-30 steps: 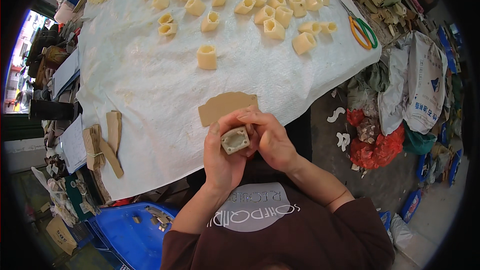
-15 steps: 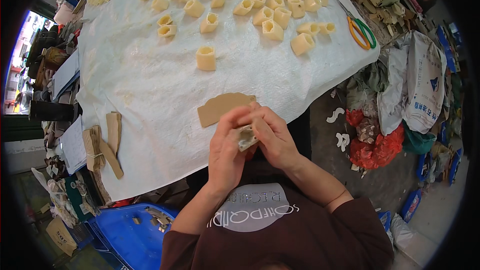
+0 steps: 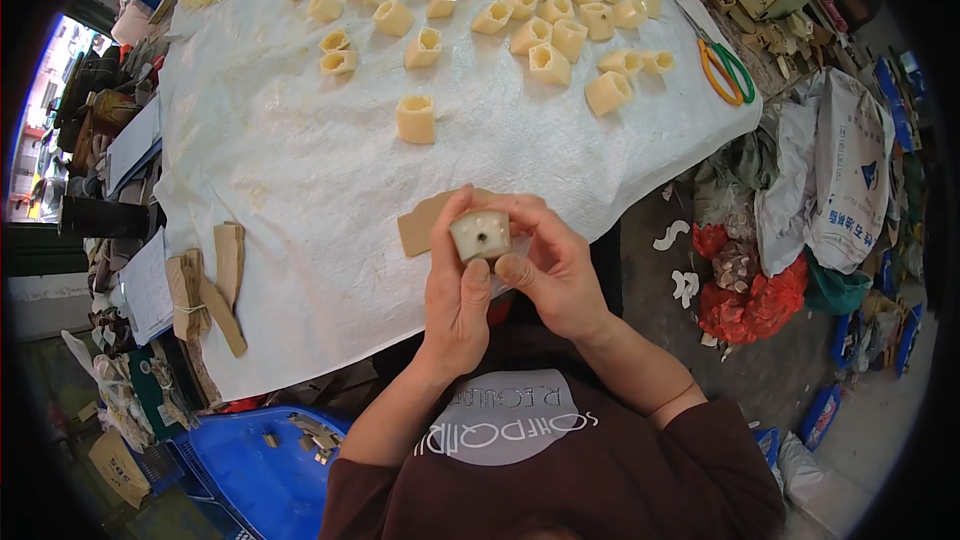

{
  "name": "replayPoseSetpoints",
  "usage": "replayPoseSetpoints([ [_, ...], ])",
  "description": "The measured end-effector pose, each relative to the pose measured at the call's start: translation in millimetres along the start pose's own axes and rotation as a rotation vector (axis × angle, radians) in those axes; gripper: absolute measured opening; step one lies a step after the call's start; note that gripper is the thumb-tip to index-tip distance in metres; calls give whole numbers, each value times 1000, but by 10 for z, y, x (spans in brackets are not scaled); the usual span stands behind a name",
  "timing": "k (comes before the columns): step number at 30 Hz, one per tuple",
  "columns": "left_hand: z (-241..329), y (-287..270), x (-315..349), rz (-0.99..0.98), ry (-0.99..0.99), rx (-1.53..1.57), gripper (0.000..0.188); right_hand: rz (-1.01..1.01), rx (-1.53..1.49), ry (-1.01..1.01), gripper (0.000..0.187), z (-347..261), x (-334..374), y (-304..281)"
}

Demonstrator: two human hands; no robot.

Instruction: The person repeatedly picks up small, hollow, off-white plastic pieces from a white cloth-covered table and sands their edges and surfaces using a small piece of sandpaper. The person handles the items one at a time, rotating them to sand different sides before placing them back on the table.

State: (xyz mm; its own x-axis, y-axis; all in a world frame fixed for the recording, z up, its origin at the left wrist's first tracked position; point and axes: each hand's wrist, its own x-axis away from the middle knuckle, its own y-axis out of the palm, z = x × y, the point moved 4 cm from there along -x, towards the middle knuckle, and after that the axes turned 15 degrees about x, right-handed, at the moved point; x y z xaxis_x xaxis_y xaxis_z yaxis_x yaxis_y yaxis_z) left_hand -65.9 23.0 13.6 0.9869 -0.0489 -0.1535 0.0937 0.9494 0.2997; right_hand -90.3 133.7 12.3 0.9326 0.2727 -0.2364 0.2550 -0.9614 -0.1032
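Both hands grip a small whitish block (image 3: 481, 237) with a dark round hole in the face turned up toward me. My left hand (image 3: 458, 285) wraps its left side, thumb at the lower edge. From the right, my right hand (image 3: 553, 258) closes on it with fingers over the top and thumb below. Just behind my fingers a flat tan piece with a scalloped edge (image 3: 420, 223) lies on the white sheet (image 3: 300, 190), partly covered by the hands. Ahead of them stands a single pale yellow hollow piece (image 3: 416, 120).
Many similar hollow yellow pieces (image 3: 550, 62) spread over the far part of the sheet. Scissors with orange and green handles (image 3: 728, 72) lie at the right edge. Tan strips (image 3: 228, 265) rest at left. Below is a blue bin (image 3: 255, 460); red bags (image 3: 755, 300) sit on the floor at right.
The block has been turned so its holed face shows upward, and it sits slightly farther from my body. My fingers have shifted from covering it to holding its sides.
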Motion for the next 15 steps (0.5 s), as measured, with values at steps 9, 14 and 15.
replayPoseSetpoints([
  [9, -96, 100, 63, 94, -189, 489, 42, 63, -288, 33, 28, 130, 129, 47],
  [14, -39, 70, 14, 33, -231, 679, 39, 18, -307, 80, 22, 61, 109, 71],
  [15, -21, 57, -2, -7, -223, 783, 40, -10, -307, 134, 22, 55, 113, 74],
])
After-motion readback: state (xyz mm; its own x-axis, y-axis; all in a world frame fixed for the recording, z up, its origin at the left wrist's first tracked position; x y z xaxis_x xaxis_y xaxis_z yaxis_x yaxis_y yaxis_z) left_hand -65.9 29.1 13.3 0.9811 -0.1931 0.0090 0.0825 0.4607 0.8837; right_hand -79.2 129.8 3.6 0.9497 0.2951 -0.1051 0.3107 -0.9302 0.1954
